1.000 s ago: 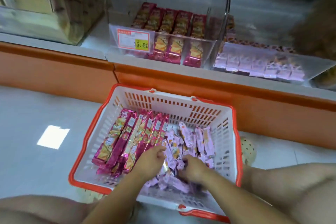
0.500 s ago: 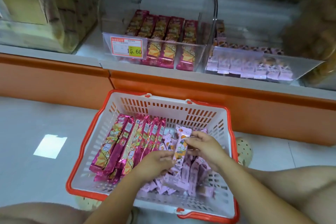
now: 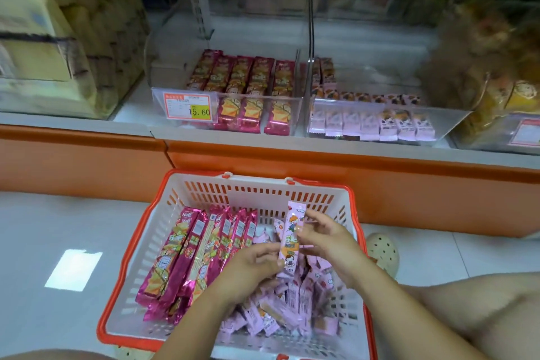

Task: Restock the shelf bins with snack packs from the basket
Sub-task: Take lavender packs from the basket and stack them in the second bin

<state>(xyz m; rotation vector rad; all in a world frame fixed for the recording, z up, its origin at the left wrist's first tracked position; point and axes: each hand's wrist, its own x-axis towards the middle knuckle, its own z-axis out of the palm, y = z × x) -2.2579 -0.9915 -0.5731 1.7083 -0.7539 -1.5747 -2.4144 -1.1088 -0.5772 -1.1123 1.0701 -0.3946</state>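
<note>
A single pale pink pack (image 3: 292, 238) stands upright above the basket (image 3: 204, 181), held between both hands over the basket's right half. The left hand (image 3: 252, 267) pinches its lower end between thumb and fingers (image 3: 264, 251); the right hand (image 3: 325, 240) curls its fingers round the upper middle from the other side. Below them a loose heap of small pink packs (image 3: 292, 310) fills the basket's near right corner, and long magenta packs (image 3: 193, 257) lean in a row along its left side. The basket sits on the floor (image 3: 58, 228), just in front of the shelf's orange base.

On the shelf edge above, two clear bins stand side by side: the left bin (image 3: 292, 102), with a price tag (image 3: 188, 107) on its front, holds magenta packs, and the right bin (image 3: 444, 117) holds a row of pale pink ones along its front wall.

The pack in hand looks matched to the right bin, so the likeliest slip is dropping it into the left bin, since only a thin divider separates them. The wrapper looks glossy, so once one hand lets go, a light pinch at one end could let the pack swing or fall back into the heap. Pushed in carelessly, it could also catch on the bin's front wall or knock over the standing row.
</note>
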